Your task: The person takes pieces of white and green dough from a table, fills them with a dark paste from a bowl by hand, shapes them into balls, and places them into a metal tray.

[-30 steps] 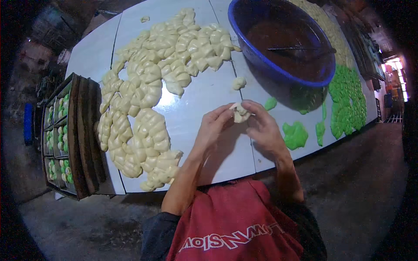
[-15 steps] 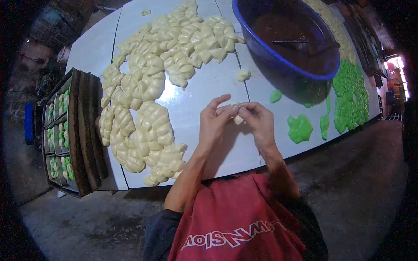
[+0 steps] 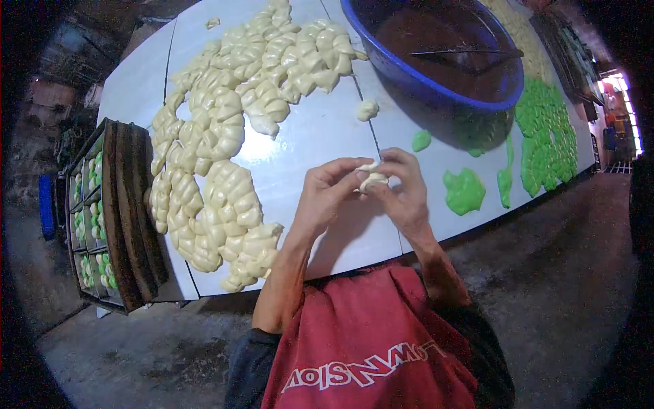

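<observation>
Just above the white table, my left hand (image 3: 325,194) and my right hand (image 3: 406,196) meet over a small piece of cream-coloured dough (image 3: 372,179). Fingers and thumbs of both hands pinch it from either side, and part of it is hidden behind them. Beyond the hands a small cream lump (image 3: 367,110) lies alone on the table. To the left spreads a big mass of cut cream dough pieces (image 3: 235,194). On the right lie a flat green dough piece (image 3: 464,191), a smaller green bit (image 3: 422,140) and a thin green strip (image 3: 505,178).
A large blue basin (image 3: 436,92) with brown contents and a dark stick across it stands at the far right. Green dough pieces (image 3: 545,146) cover the table's right end. Stacked dark trays (image 3: 133,218) stand at the left edge; the top one holds green and cream dough pieces.
The dough between my fingers now shows more, looking spread or folded open. My fingers have shifted around it. The whole view has moved slightly, with the table things sitting a little further left.
</observation>
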The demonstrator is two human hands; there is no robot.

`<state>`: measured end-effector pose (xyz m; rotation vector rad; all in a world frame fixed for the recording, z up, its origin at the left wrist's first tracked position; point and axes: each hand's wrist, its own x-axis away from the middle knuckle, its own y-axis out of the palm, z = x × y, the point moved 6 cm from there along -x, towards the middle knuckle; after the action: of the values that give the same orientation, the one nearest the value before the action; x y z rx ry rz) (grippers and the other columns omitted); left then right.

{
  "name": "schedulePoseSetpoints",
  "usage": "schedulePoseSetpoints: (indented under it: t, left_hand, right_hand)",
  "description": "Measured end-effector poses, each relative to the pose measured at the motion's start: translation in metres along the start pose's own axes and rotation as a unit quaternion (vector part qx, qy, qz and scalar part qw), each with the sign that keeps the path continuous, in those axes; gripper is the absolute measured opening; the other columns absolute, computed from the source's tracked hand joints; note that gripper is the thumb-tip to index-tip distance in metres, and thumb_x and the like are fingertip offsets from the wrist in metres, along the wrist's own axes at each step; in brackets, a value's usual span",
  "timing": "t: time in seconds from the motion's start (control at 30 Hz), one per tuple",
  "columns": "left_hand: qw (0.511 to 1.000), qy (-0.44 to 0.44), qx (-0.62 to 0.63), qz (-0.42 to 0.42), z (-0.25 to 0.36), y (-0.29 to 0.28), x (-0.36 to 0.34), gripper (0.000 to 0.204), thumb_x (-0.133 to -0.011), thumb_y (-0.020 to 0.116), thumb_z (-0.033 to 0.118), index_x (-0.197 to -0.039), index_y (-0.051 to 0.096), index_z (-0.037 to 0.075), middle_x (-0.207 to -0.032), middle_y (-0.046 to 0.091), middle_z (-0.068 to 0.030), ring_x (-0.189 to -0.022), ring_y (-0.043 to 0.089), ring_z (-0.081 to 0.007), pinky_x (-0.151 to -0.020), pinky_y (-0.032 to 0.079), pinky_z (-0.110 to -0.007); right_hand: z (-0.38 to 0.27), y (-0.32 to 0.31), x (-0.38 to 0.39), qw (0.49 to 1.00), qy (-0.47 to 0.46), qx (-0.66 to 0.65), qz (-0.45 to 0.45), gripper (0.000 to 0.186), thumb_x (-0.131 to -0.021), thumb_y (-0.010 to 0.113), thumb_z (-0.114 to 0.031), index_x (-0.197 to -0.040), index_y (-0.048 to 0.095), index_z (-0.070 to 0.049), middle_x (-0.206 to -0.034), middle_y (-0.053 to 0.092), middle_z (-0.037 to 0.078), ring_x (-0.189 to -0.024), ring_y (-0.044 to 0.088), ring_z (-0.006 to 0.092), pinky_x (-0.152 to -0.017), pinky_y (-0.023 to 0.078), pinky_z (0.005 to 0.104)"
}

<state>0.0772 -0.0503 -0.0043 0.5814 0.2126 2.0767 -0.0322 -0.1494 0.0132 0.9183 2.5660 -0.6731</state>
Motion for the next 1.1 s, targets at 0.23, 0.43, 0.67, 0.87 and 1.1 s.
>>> schedulePoseSetpoints:
  t: [0.23,0.43,0.67,0.87,1.1]
  left_hand:
    - [0.998,0.040,-0.033,-0.028,-0.018,0.004,0.007,0.031,-0.096,0.056,0.010,-0.123,0.062,-0.002,-0.113,0.066,-0.0110,-0.101,0.062,-0.0157,-0.089,0.050,-0.028]
    - [0.995,0.054,-0.044,0.074,-0.023,0.002,0.003,0.032,-0.095,0.062,0.021,-0.118,0.064,-0.001,-0.101,0.068,-0.0067,-0.093,0.062,-0.0116,-0.082,0.051,-0.027]
    - [0.984,0.008,-0.167,0.066,-0.032,0.002,0.009,0.027,-0.092,0.066,0.021,-0.106,0.068,-0.002,-0.100,0.068,-0.0097,-0.086,0.065,-0.0133,-0.075,0.053,-0.026]
    - [0.958,0.094,-0.235,0.135,-0.026,-0.002,0.016,0.037,-0.099,0.052,0.028,-0.120,0.061,-0.001,-0.086,0.067,-0.0170,-0.073,0.064,-0.0215,-0.069,0.049,-0.033]
    - [0.832,0.089,-0.545,0.051,-0.021,0.018,0.016,0.039,-0.088,0.065,0.016,-0.126,0.059,0.010,-0.119,0.062,-0.0154,-0.094,0.066,-0.0323,-0.082,0.052,-0.039]
  right_hand:
    - [0.001,-0.002,0.001,0.995,0.003,0.024,0.092,0.016,-0.087,0.070,-0.010,-0.100,0.062,-0.005,-0.094,0.066,0.009,-0.079,0.062,0.0185,-0.073,0.052,0.0309]
    - [0.029,0.000,0.008,0.959,0.235,-0.116,0.104,0.014,-0.086,0.072,-0.013,-0.084,0.065,-0.001,-0.075,0.065,0.005,-0.070,0.060,0.0104,-0.062,0.049,0.0271]
    - [0.027,-0.002,0.010,0.962,0.268,-0.033,-0.041,0.021,-0.090,0.067,-0.018,-0.100,0.066,0.000,-0.089,0.066,0.008,-0.073,0.059,0.0126,-0.067,0.050,0.0260]
    - [0.000,-0.010,0.021,0.987,0.096,0.055,-0.112,0.020,-0.086,0.068,-0.012,-0.105,0.066,-0.005,-0.103,0.066,0.012,-0.089,0.066,0.0285,-0.078,0.053,0.0349]
    - [0.041,-0.004,0.029,0.961,0.152,0.180,-0.147,0.024,-0.092,0.059,-0.023,-0.108,0.065,-0.006,-0.099,0.060,0.012,-0.090,0.064,0.0306,-0.079,0.053,0.0396]
